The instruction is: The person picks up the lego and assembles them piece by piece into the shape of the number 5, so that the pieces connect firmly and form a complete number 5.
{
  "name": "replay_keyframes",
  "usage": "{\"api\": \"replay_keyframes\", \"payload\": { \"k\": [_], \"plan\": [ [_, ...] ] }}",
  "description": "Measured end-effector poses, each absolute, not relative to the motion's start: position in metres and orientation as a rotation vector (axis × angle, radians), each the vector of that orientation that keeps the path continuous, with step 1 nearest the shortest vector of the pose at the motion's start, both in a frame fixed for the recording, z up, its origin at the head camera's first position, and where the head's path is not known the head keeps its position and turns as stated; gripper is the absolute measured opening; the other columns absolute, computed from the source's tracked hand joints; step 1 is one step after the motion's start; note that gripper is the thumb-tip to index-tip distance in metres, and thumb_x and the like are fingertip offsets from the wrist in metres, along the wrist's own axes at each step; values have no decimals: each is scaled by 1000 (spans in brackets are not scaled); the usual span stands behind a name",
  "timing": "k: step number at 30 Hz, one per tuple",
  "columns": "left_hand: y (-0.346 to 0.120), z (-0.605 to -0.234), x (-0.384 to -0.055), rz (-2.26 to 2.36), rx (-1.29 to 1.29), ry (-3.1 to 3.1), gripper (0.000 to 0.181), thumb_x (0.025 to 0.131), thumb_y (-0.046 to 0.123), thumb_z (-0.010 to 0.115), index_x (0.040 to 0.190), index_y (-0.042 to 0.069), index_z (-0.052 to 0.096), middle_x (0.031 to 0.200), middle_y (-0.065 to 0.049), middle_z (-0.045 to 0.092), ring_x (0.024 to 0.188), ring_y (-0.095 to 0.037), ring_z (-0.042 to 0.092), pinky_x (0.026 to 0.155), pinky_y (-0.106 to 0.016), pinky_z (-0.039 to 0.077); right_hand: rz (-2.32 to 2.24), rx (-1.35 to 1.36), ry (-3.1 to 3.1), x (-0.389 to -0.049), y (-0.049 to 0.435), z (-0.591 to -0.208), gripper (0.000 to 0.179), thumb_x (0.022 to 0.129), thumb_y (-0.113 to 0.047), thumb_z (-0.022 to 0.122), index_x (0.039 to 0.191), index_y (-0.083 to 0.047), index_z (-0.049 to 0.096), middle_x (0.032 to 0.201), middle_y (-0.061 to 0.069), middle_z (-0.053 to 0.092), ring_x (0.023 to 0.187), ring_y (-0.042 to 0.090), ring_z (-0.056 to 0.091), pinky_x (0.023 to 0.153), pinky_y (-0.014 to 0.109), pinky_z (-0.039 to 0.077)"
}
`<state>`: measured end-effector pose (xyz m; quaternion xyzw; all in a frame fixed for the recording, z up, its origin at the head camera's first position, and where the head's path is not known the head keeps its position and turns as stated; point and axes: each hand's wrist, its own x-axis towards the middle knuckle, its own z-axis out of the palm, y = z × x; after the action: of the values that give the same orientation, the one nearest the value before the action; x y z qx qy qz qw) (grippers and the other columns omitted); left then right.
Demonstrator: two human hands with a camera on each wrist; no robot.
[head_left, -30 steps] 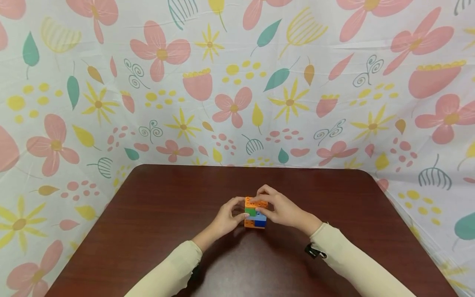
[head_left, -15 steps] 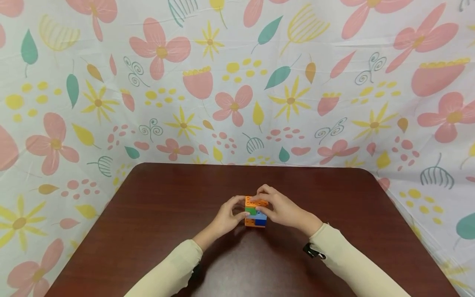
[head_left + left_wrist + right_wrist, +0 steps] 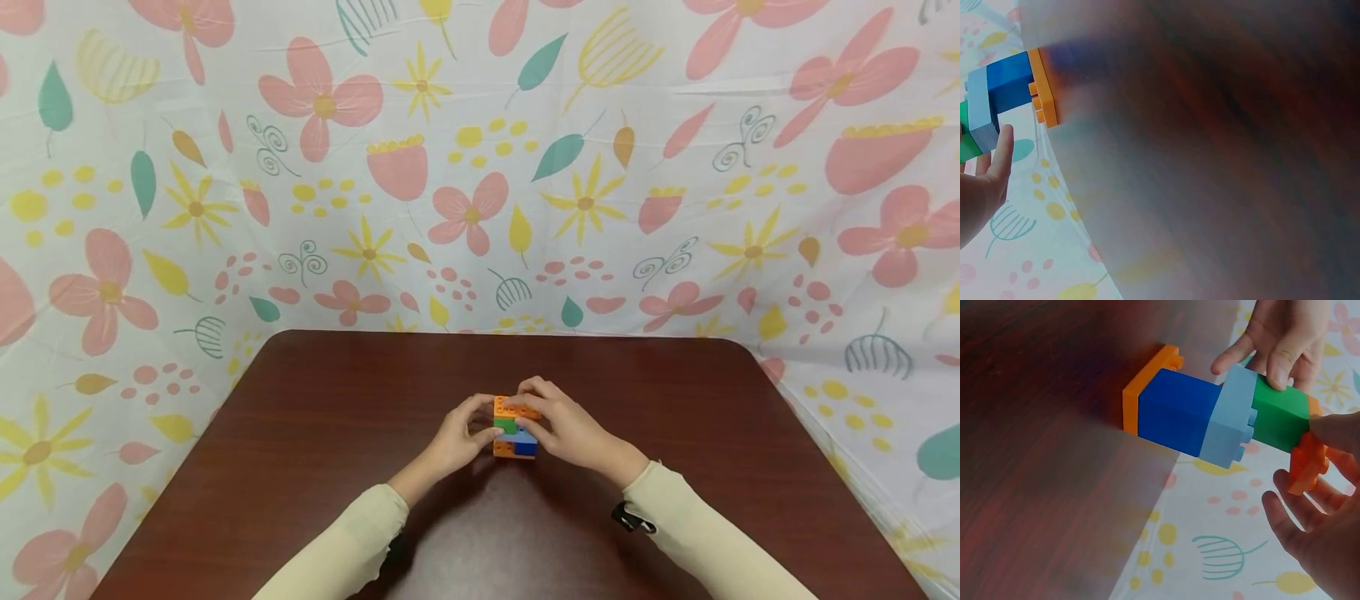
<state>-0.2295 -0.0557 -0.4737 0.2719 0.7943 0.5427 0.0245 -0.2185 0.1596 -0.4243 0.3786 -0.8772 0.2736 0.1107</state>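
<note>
A small stack of toy building bricks stands upright on the table, between both hands. Its orange bottom plate (image 3: pixel 1132 412) rests on the tabletop and bears a dark blue brick (image 3: pixel 1179 412). Above that sit a light blue plate (image 3: pixel 1229 419) and a green brick (image 3: pixel 1280 412). An orange plate (image 3: pixel 501 406) tops the stack, jutting out past the green brick. My left hand (image 3: pixel 453 443) pinches the green brick, thumb on its near face. With thumb and fingers, my right hand (image 3: pixel 573 425) holds the top orange plate, partly hiding it.
The dark brown table (image 3: pixel 360 383) has rounded far corners. A flower-printed cloth (image 3: pixel 472 125) hangs behind it and along both sides. A black strap (image 3: pixel 630 518) shows at the right sleeve's cuff.
My right hand and wrist have dipped very slightly. The left hand keeps its hold, and the brick stack stays in place.
</note>
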Motion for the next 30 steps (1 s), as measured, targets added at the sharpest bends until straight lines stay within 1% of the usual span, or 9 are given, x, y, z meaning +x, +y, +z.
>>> {"api": "replay_keyframes", "payload": {
  "k": [4,7,9,11,15,20,23,27,30],
  "plan": [
    [-56,-453,-219,1678,859,2465,37,91,-3,62,126,-1,51,113,-19,58,104,-36,60,85,-46,52,873,1124,-2549,-221,160,-426,30,89,-11,70,118,-10,67,112,3,50,95,14,48,75,25,51],
    [-56,-438,-211,1660,855,2465,36,90,-5,61,125,-4,51,112,-21,58,104,-39,59,84,-47,52,910,1121,-2548,-221,161,-428,30,89,-11,69,119,-12,67,112,1,50,95,13,47,74,24,50],
    [-56,-443,-212,1666,846,2455,37,90,-5,61,126,-3,51,113,-21,58,105,-39,59,83,-45,53,924,1115,-2547,-221,162,-430,32,90,-12,68,122,-13,66,113,1,50,96,13,47,74,25,50],
    [-55,-454,-217,1672,840,2449,38,90,-4,62,127,-1,51,114,-19,59,106,-37,59,82,-43,54,941,1102,-2548,-219,163,-432,36,89,-11,69,125,-13,64,115,1,50,99,14,48,77,27,51],
    [-55,-473,-228,1660,825,2455,41,91,2,64,130,4,50,116,-15,58,108,-32,60,83,-38,54,1014,1073,-2556,-217,165,-433,47,89,-11,69,134,-13,56,122,2,51,109,17,50,88,37,51],
    [-57,-476,-230,1629,818,2457,44,92,8,65,132,6,48,117,-11,58,110,-28,60,85,-32,53,1113,1046,-2564,-214,169,-438,59,89,-12,70,142,-11,45,130,8,51,117,21,50,95,46,46],
    [-57,-475,-228,1617,822,2466,46,92,10,66,133,6,47,118,-10,58,110,-28,60,86,-32,53,1139,1028,-2561,-214,171,-442,63,89,-14,70,145,-12,41,132,10,49,119,21,50,96,48,45],
    [-58,-473,-226,1627,812,2489,48,90,11,68,133,7,46,119,-9,58,110,-26,60,88,-35,52,1154,999,-2569,-213,175,-448,64,89,-16,70,145,-13,40,134,6,48,118,20,50,95,46,46],
    [-58,-471,-225,1657,816,2493,49,90,10,68,133,7,47,120,-10,59,110,-26,60,90,-38,52,1178,961,-2587,-212,178,-453,64,89,-18,71,145,-15,40,134,5,49,118,20,50,95,47,46]
  ]
}}
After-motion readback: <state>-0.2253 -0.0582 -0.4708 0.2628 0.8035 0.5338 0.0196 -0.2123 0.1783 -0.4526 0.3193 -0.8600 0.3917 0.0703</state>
